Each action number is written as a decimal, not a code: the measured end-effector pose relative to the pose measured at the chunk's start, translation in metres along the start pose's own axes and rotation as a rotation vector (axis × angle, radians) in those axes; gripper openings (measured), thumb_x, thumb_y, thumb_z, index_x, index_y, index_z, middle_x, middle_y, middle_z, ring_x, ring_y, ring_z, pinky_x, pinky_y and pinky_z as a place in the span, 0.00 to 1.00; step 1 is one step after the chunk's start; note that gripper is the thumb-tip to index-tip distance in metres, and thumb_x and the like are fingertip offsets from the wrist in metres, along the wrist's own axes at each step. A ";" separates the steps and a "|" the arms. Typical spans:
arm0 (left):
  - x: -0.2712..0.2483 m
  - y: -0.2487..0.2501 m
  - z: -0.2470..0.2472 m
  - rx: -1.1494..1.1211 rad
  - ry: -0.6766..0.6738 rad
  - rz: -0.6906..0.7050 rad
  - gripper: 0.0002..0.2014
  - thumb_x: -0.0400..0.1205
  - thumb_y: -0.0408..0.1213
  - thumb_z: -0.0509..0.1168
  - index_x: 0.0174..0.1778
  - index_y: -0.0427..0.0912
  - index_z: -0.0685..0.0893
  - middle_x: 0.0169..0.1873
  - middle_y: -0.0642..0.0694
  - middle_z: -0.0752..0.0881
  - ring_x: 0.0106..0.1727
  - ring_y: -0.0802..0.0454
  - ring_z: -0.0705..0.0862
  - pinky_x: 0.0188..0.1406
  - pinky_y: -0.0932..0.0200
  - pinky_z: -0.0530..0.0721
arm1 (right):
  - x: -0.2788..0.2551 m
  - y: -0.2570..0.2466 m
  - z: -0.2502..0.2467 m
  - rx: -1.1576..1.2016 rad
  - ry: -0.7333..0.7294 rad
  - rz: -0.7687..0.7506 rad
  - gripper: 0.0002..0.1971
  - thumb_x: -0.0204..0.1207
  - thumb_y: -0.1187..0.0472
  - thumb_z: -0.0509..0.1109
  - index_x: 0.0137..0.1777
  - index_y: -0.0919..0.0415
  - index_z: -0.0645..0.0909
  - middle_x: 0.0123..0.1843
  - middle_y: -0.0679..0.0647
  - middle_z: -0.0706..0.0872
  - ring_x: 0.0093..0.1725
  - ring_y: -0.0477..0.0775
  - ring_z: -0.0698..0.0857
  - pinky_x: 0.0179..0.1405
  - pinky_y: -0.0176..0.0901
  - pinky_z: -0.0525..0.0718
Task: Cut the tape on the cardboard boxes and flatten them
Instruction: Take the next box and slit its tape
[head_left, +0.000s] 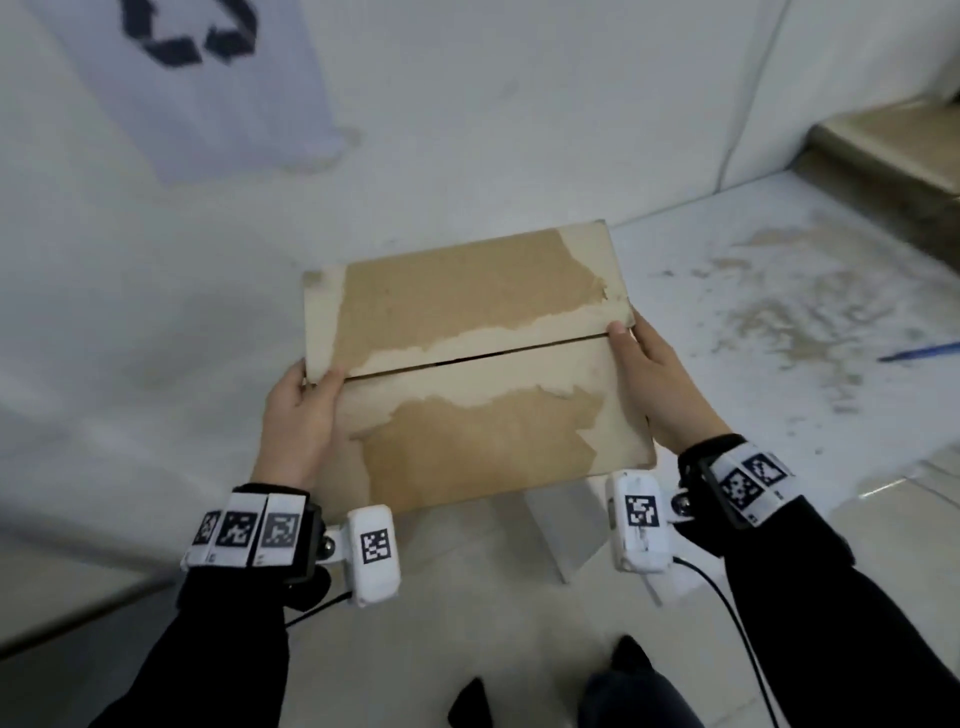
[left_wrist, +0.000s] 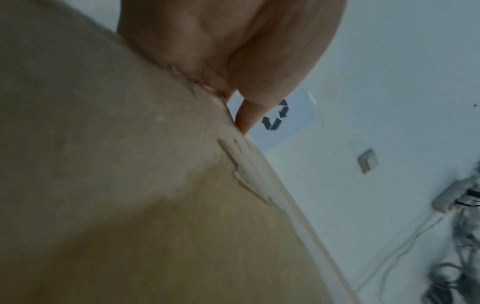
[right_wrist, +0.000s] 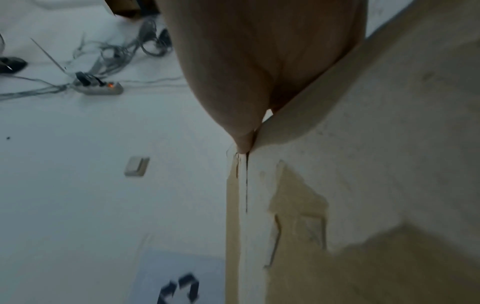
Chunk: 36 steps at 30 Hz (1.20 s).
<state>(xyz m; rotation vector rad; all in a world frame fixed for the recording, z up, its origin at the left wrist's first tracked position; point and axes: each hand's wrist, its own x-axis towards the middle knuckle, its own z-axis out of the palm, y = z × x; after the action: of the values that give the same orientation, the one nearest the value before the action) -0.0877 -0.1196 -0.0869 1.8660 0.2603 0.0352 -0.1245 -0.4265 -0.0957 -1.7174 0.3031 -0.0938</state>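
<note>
The cardboard box (head_left: 475, 364), held in the air, looks light and stiff, its torn facing rough enough to grip. The left hand (head_left: 298, 415) and right hand (head_left: 657, 384) clasp its opposite side edges, thumbs at the open seam (head_left: 478, 356); holding there seems sound.

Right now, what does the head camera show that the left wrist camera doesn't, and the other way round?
Only the head view shows the right hand gripping the cardboard box on its right side, the slit between the two top flaps, both wrist cameras, and a blue pen on the floor. Only the left wrist view shows a power strip with tangled cables. Both show the left hand gripping the box's left edge and the sheet with the recycling symbol.
</note>
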 end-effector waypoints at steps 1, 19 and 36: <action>0.001 0.012 0.022 -0.021 -0.044 -0.008 0.11 0.83 0.41 0.65 0.60 0.44 0.82 0.54 0.44 0.87 0.54 0.48 0.85 0.61 0.49 0.82 | 0.007 0.000 -0.024 0.015 0.012 0.017 0.18 0.86 0.48 0.54 0.74 0.42 0.71 0.65 0.44 0.83 0.61 0.48 0.84 0.64 0.55 0.82; 0.004 0.110 0.411 0.298 -0.208 -0.260 0.35 0.79 0.41 0.70 0.79 0.37 0.63 0.73 0.43 0.73 0.70 0.45 0.75 0.71 0.49 0.74 | 0.199 0.089 -0.370 -0.094 -0.072 0.332 0.32 0.84 0.59 0.61 0.84 0.55 0.50 0.77 0.62 0.70 0.58 0.62 0.83 0.56 0.55 0.86; -0.109 0.159 0.520 0.527 -0.250 0.416 0.28 0.84 0.46 0.61 0.79 0.43 0.64 0.75 0.43 0.69 0.76 0.47 0.67 0.76 0.46 0.67 | 0.169 0.102 -0.408 0.350 0.352 0.453 0.21 0.84 0.51 0.55 0.76 0.51 0.63 0.71 0.51 0.70 0.60 0.50 0.74 0.61 0.54 0.76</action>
<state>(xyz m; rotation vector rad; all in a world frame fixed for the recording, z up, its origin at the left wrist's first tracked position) -0.0877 -0.6748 -0.0848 2.3940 -0.3266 0.0179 -0.0727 -0.8745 -0.1440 -1.2470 0.8770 -0.1085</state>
